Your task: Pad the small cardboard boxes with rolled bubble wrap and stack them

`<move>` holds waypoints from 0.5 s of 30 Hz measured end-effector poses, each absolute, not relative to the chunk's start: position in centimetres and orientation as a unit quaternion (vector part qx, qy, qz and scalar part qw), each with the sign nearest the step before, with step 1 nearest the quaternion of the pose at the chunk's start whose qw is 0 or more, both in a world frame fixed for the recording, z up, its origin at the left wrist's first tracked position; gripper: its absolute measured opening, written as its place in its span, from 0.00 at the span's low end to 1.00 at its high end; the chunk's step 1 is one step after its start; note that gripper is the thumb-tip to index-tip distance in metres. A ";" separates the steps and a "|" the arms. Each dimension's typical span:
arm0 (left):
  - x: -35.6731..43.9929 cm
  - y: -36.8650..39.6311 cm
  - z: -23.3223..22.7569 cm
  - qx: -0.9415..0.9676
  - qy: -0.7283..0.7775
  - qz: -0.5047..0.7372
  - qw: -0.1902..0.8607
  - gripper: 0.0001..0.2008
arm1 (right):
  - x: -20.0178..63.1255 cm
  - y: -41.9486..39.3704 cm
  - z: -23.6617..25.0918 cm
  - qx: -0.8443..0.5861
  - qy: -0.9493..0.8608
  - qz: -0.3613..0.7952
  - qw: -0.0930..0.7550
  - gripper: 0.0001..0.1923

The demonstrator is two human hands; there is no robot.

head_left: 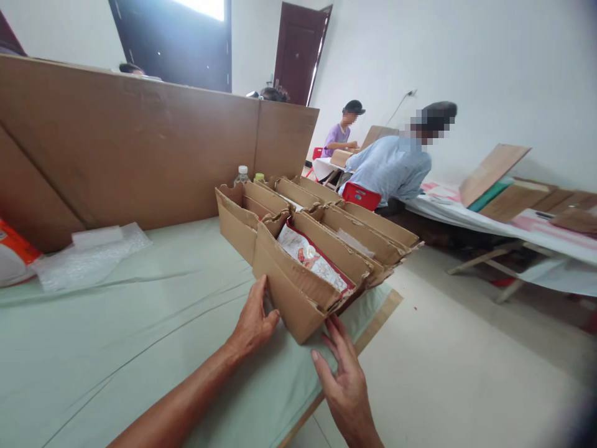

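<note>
Several open-topped cardboard boxes [285, 292] stand side by side in two rows at the corner of the table. The nearest one holds a white and dark-red printed packet [310, 256]. My left hand [254, 318] lies against that box's near left side, its thumb apart from its fingers. At the near right corner of the same box is my right hand [344, 367], fingers stretched out, with the fingertips touching or just under the box's lower edge. Neither hand is wrapped around anything. A clear plastic sheet [355, 242] shows in a box further right.
A tall cardboard partition [163, 149] stands along the table's far side. Clear plastic wrap [93, 255] and an orange-white bag [13, 255] lie left on the green tablecloth [140, 348]. A bottle [242, 175] stands behind the boxes. Two people sit at other tables beyond.
</note>
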State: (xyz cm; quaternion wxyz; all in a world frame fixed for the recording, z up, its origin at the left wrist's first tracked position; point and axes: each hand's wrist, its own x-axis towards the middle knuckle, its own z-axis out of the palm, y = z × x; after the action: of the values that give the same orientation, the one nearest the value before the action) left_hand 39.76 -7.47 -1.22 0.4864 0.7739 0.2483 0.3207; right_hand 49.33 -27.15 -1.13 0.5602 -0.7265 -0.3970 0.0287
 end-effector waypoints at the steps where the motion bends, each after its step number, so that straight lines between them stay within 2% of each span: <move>1: 39.8 -7.3 -1.5 0.785 0.242 0.313 0.477 0.43 | 49.5 -27.1 -1.3 -0.734 -0.408 0.025 0.543 0.29; 6: 38.2 -8.3 -2.4 0.840 0.220 0.269 0.417 0.42 | 49.2 -27.9 -2.7 -0.761 -0.429 -0.024 0.486 0.22; 10: 36.3 -11.4 -2.0 0.888 0.207 0.213 0.350 0.34 | 48.9 -27.5 -3.0 -0.737 -0.507 -0.104 0.435 0.11; 12: 35.2 -13.0 -1.5 0.923 0.197 0.166 0.285 0.29 | 49.0 -26.9 -3.0 -0.723 -0.538 -0.133 0.412 0.10; 15: 33.2 -14.9 -0.6 0.954 0.170 0.130 0.211 0.28 | 49.2 -26.4 -3.2 -0.704 -0.564 -0.152 0.405 0.10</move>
State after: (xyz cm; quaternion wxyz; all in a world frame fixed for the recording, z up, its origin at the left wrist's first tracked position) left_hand 33.16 -14.95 -0.62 0.2106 0.9539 0.1701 0.1298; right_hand 49.24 -26.38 -3.17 0.4051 -0.7036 -0.5636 -0.1520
